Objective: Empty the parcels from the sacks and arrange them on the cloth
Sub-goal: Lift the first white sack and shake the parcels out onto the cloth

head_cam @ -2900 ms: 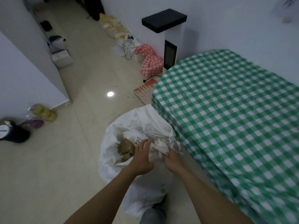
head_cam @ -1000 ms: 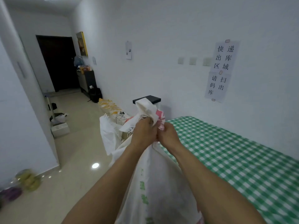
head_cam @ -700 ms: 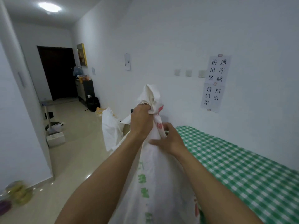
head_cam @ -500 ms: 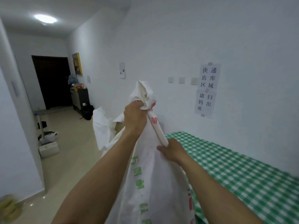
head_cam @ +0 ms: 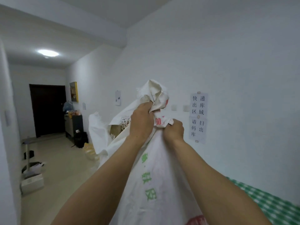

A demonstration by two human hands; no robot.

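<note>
Sack (head_cam: pixel 155 184), white woven plastic with green and red print, held up in mid-air before the person, its frayed mouth gaping at the left, where a brown parcel (head_cam: pixel 116 129) shows inside. Left hand (head_cam: pixel 142 124): fingers clenched round the bunched upper end of the sack. Right hand (head_cam: pixel 173 130): fingers curled into the fabric just beside and below the left. Green checked cloth (head_cam: pixel 276 207) at lower right, beneath the sack. Paper notices (head_cam: pixel 198 117) on the white wall behind; dark door (head_cam: pixel 47 109) at far left.

One sack (head_cam: pixel 155 176) gripped by two hands, left hand (head_cam: pixel 142 122) and right hand (head_cam: pixel 174 130); one parcel (head_cam: pixel 116 129) showing inside; one checked cloth (head_cam: pixel 276 207), lower right; one ceiling light (head_cam: pixel 47 53), upper left.
</note>
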